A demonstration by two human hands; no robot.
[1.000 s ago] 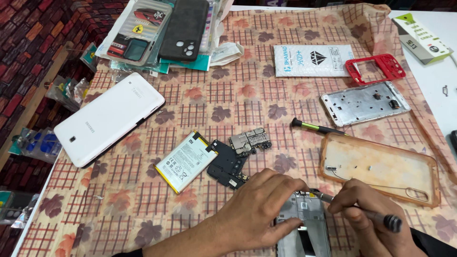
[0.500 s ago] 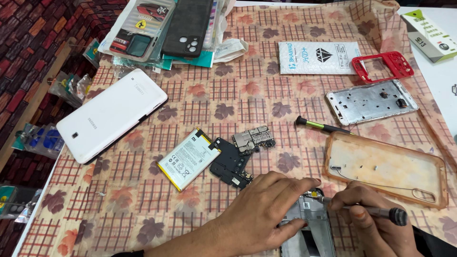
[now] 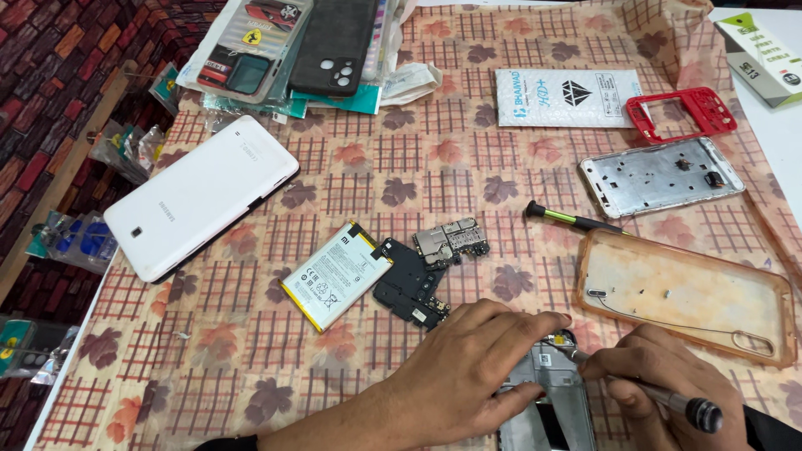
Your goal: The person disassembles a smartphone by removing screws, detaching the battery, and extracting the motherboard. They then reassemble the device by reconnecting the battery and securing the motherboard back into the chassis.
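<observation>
At the desk's near edge, left hand (image 3: pixel 468 376) pressed flat, fingers spread, over an opened phone frame (image 3: pixel 547 401), pinning it down. Right hand (image 3: pixel 660 388) closed around a dark-handled screwdriver (image 3: pixel 660 394), tip touching the frame's top end just beyond the left fingertips. Just behind: clear orange phone case (image 3: pixel 685 292), white battery (image 3: pixel 334 274), black circuit cover (image 3: pixel 409 284), second green-tipped screwdriver (image 3: pixel 572 219).

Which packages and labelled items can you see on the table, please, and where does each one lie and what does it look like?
Flat white packet: top centre, rectangular, black diamond emblem.
White and green box: top right corner, oblong.
Clear-packed phone cases: top left, overlapping, one dark, one red and grey.
Battery: centre left, rectangular, white label, yellow edge.
White tablet: left, face down, no screen showing.
</observation>
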